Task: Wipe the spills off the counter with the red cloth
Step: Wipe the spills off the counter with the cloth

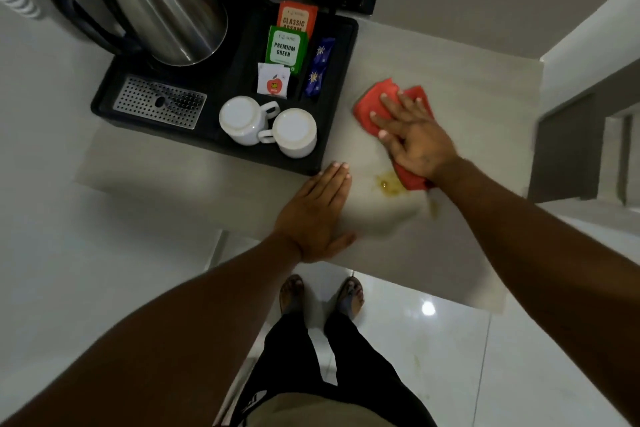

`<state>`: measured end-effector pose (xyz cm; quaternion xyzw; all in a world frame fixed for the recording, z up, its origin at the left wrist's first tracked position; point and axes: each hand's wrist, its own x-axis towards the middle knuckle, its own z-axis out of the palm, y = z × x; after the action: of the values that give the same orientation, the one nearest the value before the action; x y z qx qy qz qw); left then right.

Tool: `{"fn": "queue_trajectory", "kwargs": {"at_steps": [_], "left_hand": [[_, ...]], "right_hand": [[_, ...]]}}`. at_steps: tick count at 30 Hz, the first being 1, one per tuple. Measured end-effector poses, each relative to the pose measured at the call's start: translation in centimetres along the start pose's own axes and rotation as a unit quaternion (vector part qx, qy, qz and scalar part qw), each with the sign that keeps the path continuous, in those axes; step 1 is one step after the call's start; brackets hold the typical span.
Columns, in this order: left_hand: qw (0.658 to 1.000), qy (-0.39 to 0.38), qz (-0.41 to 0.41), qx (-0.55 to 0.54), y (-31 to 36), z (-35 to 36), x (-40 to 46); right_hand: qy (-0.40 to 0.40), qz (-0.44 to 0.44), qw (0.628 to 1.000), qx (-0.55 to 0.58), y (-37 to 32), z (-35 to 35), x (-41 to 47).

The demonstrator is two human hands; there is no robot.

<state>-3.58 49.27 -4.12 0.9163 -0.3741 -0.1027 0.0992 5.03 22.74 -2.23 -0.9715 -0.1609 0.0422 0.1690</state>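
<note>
Wiping under way, with spill left on the counter.

From the head view, the right hand (412, 139) presses flat, fingers spread, on the red cloth (377, 107) on the counter (467, 107); the left hand (318, 215) lies open and empty near the front edge. A yellowish spill (389, 184) sits just beside the cloth's near end, so the next stroke likely calls for pulling the cloth back over it. The black tray (341, 80) with two cups (268, 125) and a kettle (162, 0) stands close on the left, limiting sweeps that way.
</note>
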Motion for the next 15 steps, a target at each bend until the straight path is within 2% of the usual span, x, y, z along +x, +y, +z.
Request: {"fn": "queue_trajectory", "kwargs": {"at_steps": [4,8,12,15], "left_hand": [[1.0,0.01,0.008,0.01,-0.4,0.3,-1.0],[0.999,0.011,0.025,0.046,-1.6,0.9,-2.7],[0.999,0.007,0.022,0.049,-1.6,0.5,-2.7],[0.999,0.008,0.024,0.036,-1.5,0.2,-2.8]], "right_hand": [[-0.006,-0.004,1.0,-0.014,-1.7,1.0,-7.2],[0.0,0.086,0.996,0.004,0.9,-0.6,-12.9],[0.033,0.149,0.988,0.012,-0.6,-0.3,-8.4],[0.016,0.121,0.992,0.012,-4.0,1.1,-4.8]]}}
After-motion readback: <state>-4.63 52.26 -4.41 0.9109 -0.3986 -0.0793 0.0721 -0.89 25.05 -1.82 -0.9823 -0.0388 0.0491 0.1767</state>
